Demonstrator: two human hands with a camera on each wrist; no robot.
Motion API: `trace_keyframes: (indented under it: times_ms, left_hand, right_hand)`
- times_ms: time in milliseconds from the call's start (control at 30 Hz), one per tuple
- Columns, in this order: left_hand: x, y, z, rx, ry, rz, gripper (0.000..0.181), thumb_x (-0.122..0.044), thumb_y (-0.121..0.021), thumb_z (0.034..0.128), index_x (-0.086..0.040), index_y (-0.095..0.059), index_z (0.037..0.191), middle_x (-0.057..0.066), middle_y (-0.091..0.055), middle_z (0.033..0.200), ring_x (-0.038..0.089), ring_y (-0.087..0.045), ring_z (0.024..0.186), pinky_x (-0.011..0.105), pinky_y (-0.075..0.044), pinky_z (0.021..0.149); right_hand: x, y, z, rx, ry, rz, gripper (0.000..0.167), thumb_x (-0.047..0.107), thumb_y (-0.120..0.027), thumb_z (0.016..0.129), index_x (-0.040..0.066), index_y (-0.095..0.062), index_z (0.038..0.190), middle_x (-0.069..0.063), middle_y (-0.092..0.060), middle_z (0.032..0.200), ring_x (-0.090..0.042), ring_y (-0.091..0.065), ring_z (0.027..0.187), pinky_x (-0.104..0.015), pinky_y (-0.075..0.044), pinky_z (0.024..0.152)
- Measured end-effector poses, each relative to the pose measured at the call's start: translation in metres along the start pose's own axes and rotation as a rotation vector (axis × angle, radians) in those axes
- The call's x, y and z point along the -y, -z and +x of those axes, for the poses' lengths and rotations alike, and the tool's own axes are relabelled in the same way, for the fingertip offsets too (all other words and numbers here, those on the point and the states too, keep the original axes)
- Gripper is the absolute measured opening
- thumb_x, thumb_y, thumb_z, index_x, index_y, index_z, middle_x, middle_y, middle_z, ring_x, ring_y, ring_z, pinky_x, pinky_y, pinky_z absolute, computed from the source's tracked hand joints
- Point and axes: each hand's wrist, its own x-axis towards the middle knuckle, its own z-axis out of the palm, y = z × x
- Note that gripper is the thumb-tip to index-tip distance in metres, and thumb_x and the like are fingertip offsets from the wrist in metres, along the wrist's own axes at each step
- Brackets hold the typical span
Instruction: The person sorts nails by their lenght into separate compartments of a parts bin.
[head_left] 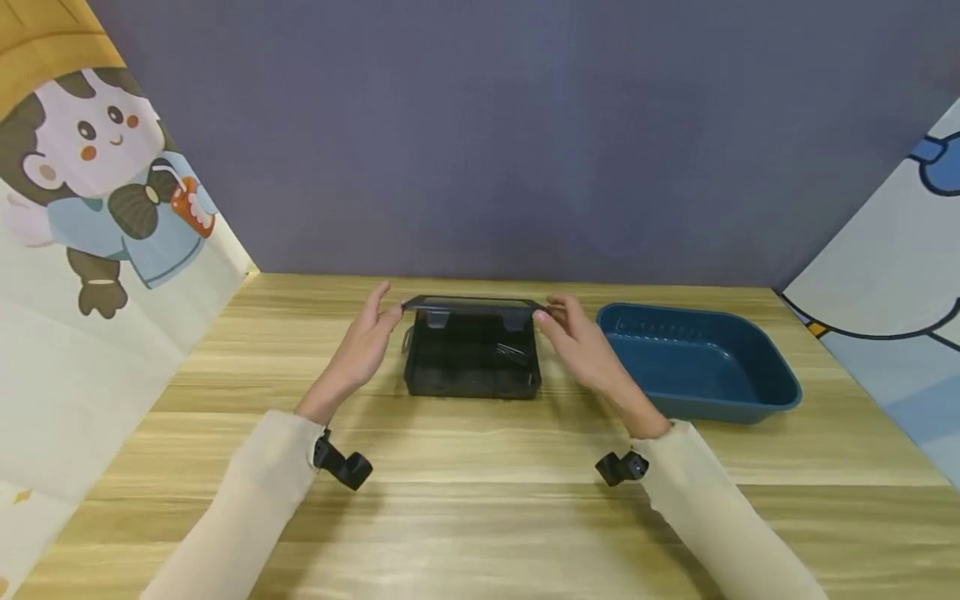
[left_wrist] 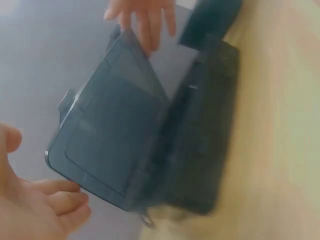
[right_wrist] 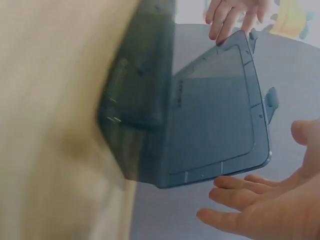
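Note:
A dark translucent plastic box point(head_left: 474, 357) stands on the table, its hinged lid point(head_left: 472, 305) tilted up above it. My left hand point(head_left: 366, 340) is at the lid's left side; in the left wrist view the fingers point(left_wrist: 67, 202) touch the lid's side edge while the thumb stays apart. On the other side is my right hand point(head_left: 581, 346), whose fingertips touch the lid's edge in the right wrist view, with the thumb point(right_wrist: 303, 131) held away. Latch tabs point(right_wrist: 271, 104) stick out from the lid's free edge. The box's inside is dark in the head view.
A deep blue plastic basin point(head_left: 697, 358) stands right of the box, close to my right forearm. The wooden table point(head_left: 465, 508) meets a grey-purple panel point(head_left: 480, 142) at the back. Cartoon-printed panels point(head_left: 112, 200) flank both sides.

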Motion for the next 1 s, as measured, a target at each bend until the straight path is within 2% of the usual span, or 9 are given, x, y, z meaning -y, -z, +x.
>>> trace_keyframes:
  times_ms: [133,267,533,600,667,767,833,900,1000]
  left_hand:
    - [0.016,-0.01,-0.013,0.017,-0.022,-0.011,0.058,-0.031,-0.023,0.1042,-0.008,-0.003,0.154,0.02,-0.033,0.151,0.041,-0.029,0.139,0.055,-0.018,0.114]
    - [0.027,-0.021,-0.018,0.019,-0.044,0.065,0.06,-0.029,-0.027,0.1045,-0.008,0.0,0.154,0.021,-0.037,0.148,0.04,-0.04,0.133,0.054,-0.027,0.111]
    - [0.039,-0.033,-0.024,-0.031,-0.063,0.18,0.06,-0.023,-0.033,0.1032,-0.006,-0.006,0.153,0.023,-0.043,0.142,0.037,-0.044,0.13,0.053,-0.03,0.109]
    - [0.039,-0.034,-0.025,-0.029,-0.07,0.192,0.059,-0.023,-0.035,0.103,-0.005,-0.009,0.153,0.024,-0.042,0.142,0.037,-0.045,0.129,0.052,-0.032,0.108]
    - [0.039,-0.035,-0.025,-0.027,-0.081,0.202,0.058,-0.023,-0.036,0.1025,-0.005,-0.013,0.152,0.025,-0.042,0.142,0.038,-0.047,0.127,0.052,-0.034,0.107]
    - [0.039,-0.035,-0.026,-0.028,-0.093,0.207,0.057,-0.024,-0.039,0.1019,-0.004,-0.018,0.151,0.026,-0.042,0.141,0.039,-0.049,0.125,0.052,-0.037,0.103]
    - [0.04,-0.036,-0.026,-0.036,-0.091,0.197,0.057,-0.023,-0.042,0.1008,-0.004,-0.02,0.149,0.026,-0.043,0.142,0.04,-0.049,0.126,0.053,-0.038,0.103]
    - [0.043,-0.037,-0.026,-0.044,-0.08,0.187,0.059,-0.023,-0.046,0.0992,-0.003,-0.022,0.148,0.025,-0.043,0.143,0.041,-0.047,0.128,0.052,-0.038,0.104]
    - [0.047,-0.039,-0.022,-0.046,-0.041,0.155,0.068,-0.027,-0.054,0.0957,-0.004,-0.02,0.149,0.023,-0.035,0.148,0.04,-0.039,0.133,0.052,-0.036,0.106]
  right_hand:
    - [-0.011,-0.014,-0.011,-0.007,0.01,-0.047,0.067,0.046,-0.04,0.099,0.003,-0.023,0.147,-0.024,-0.032,0.15,-0.036,-0.033,0.139,-0.054,-0.033,0.107]
    - [-0.021,-0.028,-0.018,-0.009,0.004,-0.142,0.069,0.045,-0.043,0.098,0.0,-0.024,0.147,-0.025,-0.035,0.148,-0.04,-0.038,0.134,-0.055,-0.036,0.104]
    - [-0.023,-0.037,-0.021,0.016,0.006,-0.205,0.066,0.038,-0.048,0.098,-0.005,-0.028,0.143,-0.028,-0.043,0.142,-0.042,-0.051,0.121,-0.053,-0.042,0.098]
    - [-0.022,-0.036,-0.021,0.039,0.001,-0.234,0.066,0.035,-0.051,0.097,-0.006,-0.027,0.143,-0.028,-0.058,0.122,-0.038,-0.063,0.1,-0.047,-0.049,0.085]
    - [-0.022,-0.036,-0.02,0.057,-0.003,-0.266,0.067,0.032,-0.055,0.095,-0.007,-0.027,0.143,-0.024,-0.065,0.099,-0.03,-0.065,0.075,-0.041,-0.051,0.072]
    - [-0.022,-0.037,-0.019,0.067,-0.013,-0.296,0.07,0.028,-0.06,0.092,-0.006,-0.026,0.143,-0.023,-0.065,0.095,-0.02,-0.052,0.055,-0.038,-0.048,0.066]
    - [-0.024,-0.038,-0.018,0.06,-0.012,-0.296,0.071,0.026,-0.062,0.09,-0.006,-0.027,0.142,-0.026,-0.06,0.118,-0.022,-0.059,0.07,-0.042,-0.05,0.077]
    - [-0.026,-0.039,-0.016,0.066,-0.022,-0.253,0.074,0.024,-0.064,0.089,-0.006,-0.025,0.143,-0.028,-0.044,0.139,-0.031,-0.061,0.095,-0.048,-0.046,0.092]
    - [-0.03,-0.039,-0.012,0.102,-0.056,-0.144,0.084,0.023,-0.068,0.087,-0.008,-0.016,0.146,-0.031,-0.028,0.148,-0.043,-0.043,0.128,-0.053,-0.038,0.103]
